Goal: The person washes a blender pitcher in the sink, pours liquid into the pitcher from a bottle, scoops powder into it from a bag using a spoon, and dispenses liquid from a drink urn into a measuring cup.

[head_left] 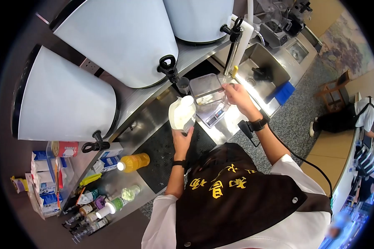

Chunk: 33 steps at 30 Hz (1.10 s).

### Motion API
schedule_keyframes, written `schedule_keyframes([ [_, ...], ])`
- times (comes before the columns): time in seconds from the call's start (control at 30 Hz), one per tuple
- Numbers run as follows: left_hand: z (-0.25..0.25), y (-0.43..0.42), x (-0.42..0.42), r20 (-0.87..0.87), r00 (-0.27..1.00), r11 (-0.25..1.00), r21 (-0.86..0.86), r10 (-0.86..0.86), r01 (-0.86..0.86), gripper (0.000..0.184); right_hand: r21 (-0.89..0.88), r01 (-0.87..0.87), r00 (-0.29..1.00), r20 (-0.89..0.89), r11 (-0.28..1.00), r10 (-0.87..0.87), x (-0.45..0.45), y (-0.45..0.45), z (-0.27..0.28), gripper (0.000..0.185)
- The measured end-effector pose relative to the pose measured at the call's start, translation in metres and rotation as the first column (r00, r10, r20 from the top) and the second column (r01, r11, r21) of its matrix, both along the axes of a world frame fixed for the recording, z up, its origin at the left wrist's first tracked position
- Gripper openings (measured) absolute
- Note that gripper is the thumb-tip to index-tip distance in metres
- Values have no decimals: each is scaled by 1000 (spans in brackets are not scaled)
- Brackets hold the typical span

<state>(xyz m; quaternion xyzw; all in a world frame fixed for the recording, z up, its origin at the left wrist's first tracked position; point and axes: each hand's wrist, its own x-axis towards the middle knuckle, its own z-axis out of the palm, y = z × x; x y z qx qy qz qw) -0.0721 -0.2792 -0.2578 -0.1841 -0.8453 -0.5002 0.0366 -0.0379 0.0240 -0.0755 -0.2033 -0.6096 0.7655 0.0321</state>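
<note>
My left hand is wrapped round the lower part of a white carton with a round white cap, tilted toward a clear square container. Some whitish stuff lies in the container, which appears to stand on a digital scale. In my right hand, closed fingers grip the end of a dark, flat, narrow utensil reaching across the container; its exact kind is unclear. Beside the container stands a small clear cup.
Large white dispensers with black taps line the shelf. A steel sink lies to the right, with a blue cloth at its edge. On the left are a yellow bottle and a black mat. Another person stands far right.
</note>
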Motion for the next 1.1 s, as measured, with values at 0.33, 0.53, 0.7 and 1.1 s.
schedule_keyframes([
  [0.33,-4,-1,0,92,996,1000,0,-21,21,73,44,154,988,-13,987,-154,23,31,-5,33],
  [0.53,-4,-2,0,82,996,999,-30,-40,43,74,332,224,974,-96,917,-203,26,47,-29,28],
  [0.7,-10,4,4,30,999,999,31,27,-28,87,847,324,845,-459,422,274,27,37,-14,14],
  [1.1,-49,26,9,183,966,965,154,184,-212,94,959,234,900,-276,161,339,44,28,-7,17],
])
